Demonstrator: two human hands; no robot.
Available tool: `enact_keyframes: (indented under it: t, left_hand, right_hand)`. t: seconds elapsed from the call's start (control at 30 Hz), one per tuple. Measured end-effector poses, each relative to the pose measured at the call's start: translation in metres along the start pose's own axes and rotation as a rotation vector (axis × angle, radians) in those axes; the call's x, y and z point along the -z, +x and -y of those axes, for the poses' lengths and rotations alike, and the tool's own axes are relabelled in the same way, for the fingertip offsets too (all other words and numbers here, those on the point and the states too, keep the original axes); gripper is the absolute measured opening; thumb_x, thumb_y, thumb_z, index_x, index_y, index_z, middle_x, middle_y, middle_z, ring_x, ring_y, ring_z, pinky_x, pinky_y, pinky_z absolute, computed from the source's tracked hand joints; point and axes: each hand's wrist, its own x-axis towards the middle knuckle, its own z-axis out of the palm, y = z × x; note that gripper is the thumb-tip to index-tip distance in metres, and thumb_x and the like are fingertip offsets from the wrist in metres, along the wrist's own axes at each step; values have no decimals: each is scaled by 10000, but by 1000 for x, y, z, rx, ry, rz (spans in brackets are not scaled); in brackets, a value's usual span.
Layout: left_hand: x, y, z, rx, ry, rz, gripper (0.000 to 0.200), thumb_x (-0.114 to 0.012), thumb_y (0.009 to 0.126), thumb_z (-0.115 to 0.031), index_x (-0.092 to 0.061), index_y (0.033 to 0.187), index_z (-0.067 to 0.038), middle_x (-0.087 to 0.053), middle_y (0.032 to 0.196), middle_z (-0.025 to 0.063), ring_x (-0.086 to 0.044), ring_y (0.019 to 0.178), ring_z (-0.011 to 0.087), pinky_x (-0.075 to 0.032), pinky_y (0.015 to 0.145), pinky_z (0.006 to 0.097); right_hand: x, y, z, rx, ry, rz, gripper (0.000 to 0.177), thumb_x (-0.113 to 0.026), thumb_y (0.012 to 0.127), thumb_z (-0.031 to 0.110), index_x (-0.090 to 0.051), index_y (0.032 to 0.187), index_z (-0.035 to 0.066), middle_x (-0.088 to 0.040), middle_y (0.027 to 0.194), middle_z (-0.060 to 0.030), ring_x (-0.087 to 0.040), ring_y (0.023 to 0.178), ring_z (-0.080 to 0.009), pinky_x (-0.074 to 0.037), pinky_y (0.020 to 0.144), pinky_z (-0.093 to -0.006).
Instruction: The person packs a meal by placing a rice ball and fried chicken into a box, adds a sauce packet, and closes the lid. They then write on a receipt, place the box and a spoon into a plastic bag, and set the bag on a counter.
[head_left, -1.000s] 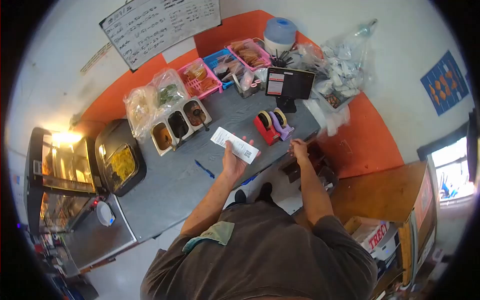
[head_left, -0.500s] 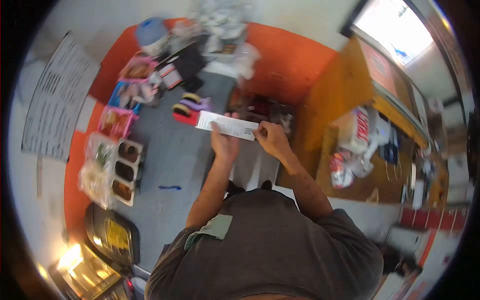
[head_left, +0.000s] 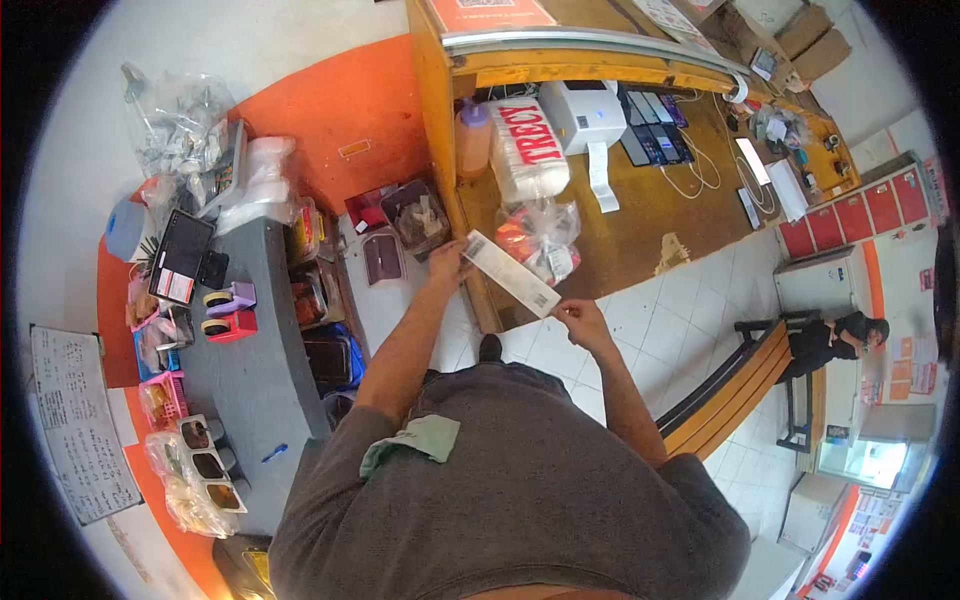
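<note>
A long white printed paper strip (head_left: 511, 275) is stretched between my two hands, tilted down to the right, with a small square code near its right end. My left hand (head_left: 449, 263) grips the upper left end. The fingers of my right hand (head_left: 584, 325) pinch the lower right end. Just behind the strip, a clear plastic bag with red and orange contents (head_left: 540, 243) sits on the wooden counter (head_left: 625, 240). On that counter a white printer (head_left: 583, 117) has a paper strip (head_left: 601, 178) hanging out of it.
Tablets (head_left: 655, 130), a white package with red lettering (head_left: 528, 150) and an orange bottle (head_left: 474, 138) stand on the counter. To the left are a grey table (head_left: 245, 390) and tape dispensers (head_left: 230, 312). A bench (head_left: 735, 385) and a person (head_left: 842, 340) are at right.
The view has swung right, from the grey table toward the wooden counter. The strip now hangs more steeply, still held at both ends, and my left hand has shifted to its left end.
</note>
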Motion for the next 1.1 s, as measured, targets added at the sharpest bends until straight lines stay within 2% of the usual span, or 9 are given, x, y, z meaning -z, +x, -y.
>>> enact_keyframes:
  t: [0.23,0.43,0.47,0.53,0.6,0.73,0.87,0.93,1.1]
  left_hand:
    - [-58,58,11,45,688,-236,224,-645,840,-277,-636,1000,-121,-605,892,43,-566,784,157,-468,585,348]
    - [-71,49,22,-103,505,-205,429,-700,782,-388,-598,1047,-66,-587,882,64,-568,746,200,-500,607,409]
    - [-27,126,56,105,351,-117,428,-673,789,-411,-581,1044,-80,-580,890,68,-586,783,223,-512,629,416]
    - [-69,57,13,225,492,-163,386,-633,833,-379,-568,1070,-81,-594,925,69,-596,811,218,-520,667,369]
    - [-38,92,16,638,272,344,302,-626,867,-306,-574,1054,-75,-601,968,51,-585,853,180,-517,720,315]
    - [-13,67,38,724,48,699,269,-605,898,-235,-570,1122,-90,-618,1020,37,-580,905,146,-497,788,275]
    - [-14,32,87,622,333,719,363,-578,915,-287,-516,1237,-132,-577,1136,-14,-542,1012,119,-457,874,296]
    - [-62,-29,69,579,308,674,380,-553,928,-298,-496,1268,-138,-550,1193,6,-527,1055,141,-448,901,290]
    - [-118,-22,55,451,33,950,513,-452,932,-469,-366,1378,-231,-470,1330,26,-495,1148,200,-374,1005,414]
  right_hand:
    - [29,87,-90,-75,-132,-50,213,-603,799,219,-694,838,31,-648,646,-102,-601,472,-155,-495,520,-312]
    - [21,120,-85,160,-435,-160,517,-740,670,425,-679,989,23,-657,911,-241,-646,888,-331,-501,803,-404]
    - [17,133,-103,83,-457,-134,567,-746,659,410,-643,1068,31,-657,916,-237,-649,882,-330,-505,799,-403]
    - [6,144,-132,3,-467,-126,631,-751,647,395,-607,1148,39,-656,921,-234,-652,876,-329,-509,795,-403]
    - [0,137,-135,-76,-323,-366,749,-731,658,350,-469,1302,69,-647,985,-216,-657,835,-328,-512,791,-398]
    - [10,116,-151,9,74,-190,781,-662,713,252,-316,1390,74,-584,1141,-172,-607,980,-292,-500,825,-403]
    - [37,65,-165,-179,744,-9,642,-605,793,159,-335,1372,103,-453,1311,-138,-486,1164,-313,-475,877,-467]
    - [43,61,-193,-242,1554,69,649,-612,854,241,-261,1398,190,-383,1341,-147,-452,1188,-319,-471,874,-524]
    - [90,37,-92,136,1323,-215,665,-617,846,126,-224,1382,157,-382,1344,-121,-441,1212,-302,-413,975,-491]
